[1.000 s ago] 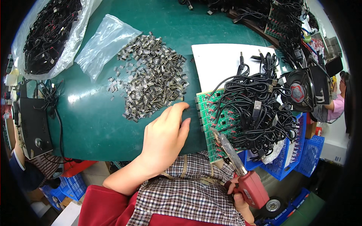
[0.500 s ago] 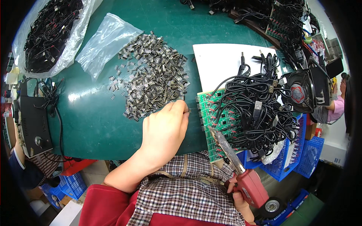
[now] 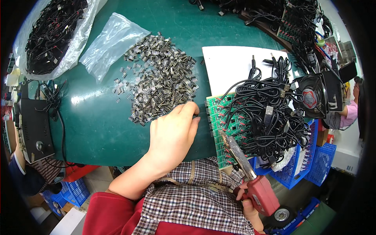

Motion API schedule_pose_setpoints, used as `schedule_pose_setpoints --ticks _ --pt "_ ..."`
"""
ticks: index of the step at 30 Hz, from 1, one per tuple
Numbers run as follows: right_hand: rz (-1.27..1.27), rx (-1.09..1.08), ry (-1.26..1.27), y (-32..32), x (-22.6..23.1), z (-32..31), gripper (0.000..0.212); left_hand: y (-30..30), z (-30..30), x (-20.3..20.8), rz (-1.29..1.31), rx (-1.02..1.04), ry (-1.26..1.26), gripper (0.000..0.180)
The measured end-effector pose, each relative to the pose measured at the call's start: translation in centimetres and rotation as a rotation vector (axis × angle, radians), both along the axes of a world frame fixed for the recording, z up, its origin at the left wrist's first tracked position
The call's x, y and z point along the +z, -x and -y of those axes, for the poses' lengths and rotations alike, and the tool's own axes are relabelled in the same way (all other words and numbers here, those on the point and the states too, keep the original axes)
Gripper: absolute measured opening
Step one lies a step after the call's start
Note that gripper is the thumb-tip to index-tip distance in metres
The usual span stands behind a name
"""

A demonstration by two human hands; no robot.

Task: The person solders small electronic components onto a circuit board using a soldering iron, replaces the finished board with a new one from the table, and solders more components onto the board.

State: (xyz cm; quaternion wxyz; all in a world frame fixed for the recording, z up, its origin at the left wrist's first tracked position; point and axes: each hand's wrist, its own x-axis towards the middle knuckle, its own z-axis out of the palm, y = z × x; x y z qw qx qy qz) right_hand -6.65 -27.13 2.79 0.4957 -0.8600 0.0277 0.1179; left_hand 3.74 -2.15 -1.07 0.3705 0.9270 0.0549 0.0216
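My left hand is closed in a pinch at the near right edge of a heap of small metal-pinned connectors. A dark bit of one connector shows at its fingertips; the rest is hidden. My right hand grips the red handle of a soldering gun. Its long metal barrel slants up and left, with the tip over a green circuit board panel. Small connectors line the panel's left edge, and red and black leads join it to bundled black USB cables.
A white board lies under the cables. A clear plastic bag is beyond the heap, and a bag of black cables stands far left. A black control box sits left; a small fan stands right. Blue baskets are below.
My left hand's thumb and fingers have closed further over the small connector, and the hand has shifted slightly right. The soldering gun's tip has moved slightly right over the panel.
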Motion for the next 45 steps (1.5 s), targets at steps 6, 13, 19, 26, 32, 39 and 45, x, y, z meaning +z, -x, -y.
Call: schedule_pose_setpoints --ticks 6,13,19,26,32,39,45 --pt "0.000 0.009 0.017 0.1 0.2 0.3 0.044 0.3 -0.4 -0.7 0.133 0.051 0.206 0.012" --pt "0.008 0.043 0.033 0.7 -0.5 1.2 0.040 1.4 -1.0 -0.7 0.078 0.127 0.436 0.009" --pt "0.077 0.101 0.102 0.7 -0.7 1.3 0.041 1.6 -1.2 -0.6 0.008 0.147 0.534 0.011" --pt "0.094 0.173 -0.017 2.3 -2.4 3.4 0.063 1.6 -1.5 -0.4 -0.050 0.124 0.638 0.014" --pt "0.090 0.101 0.014 1.1 -0.6 1.6 0.050 2.1 -1.5 -0.1 -0.278 0.175 1.021 0.013" --pt "0.055 0.069 0.042 0.6 0.3 0.8 0.040 2.7 0.5 0.7 -0.334 0.048 1.130 0.025" --pt "0.045 0.067 0.087 1.1 0.0 1.1 0.040 2.4 1.4 0.4 -0.276 0.029 1.080 0.026"
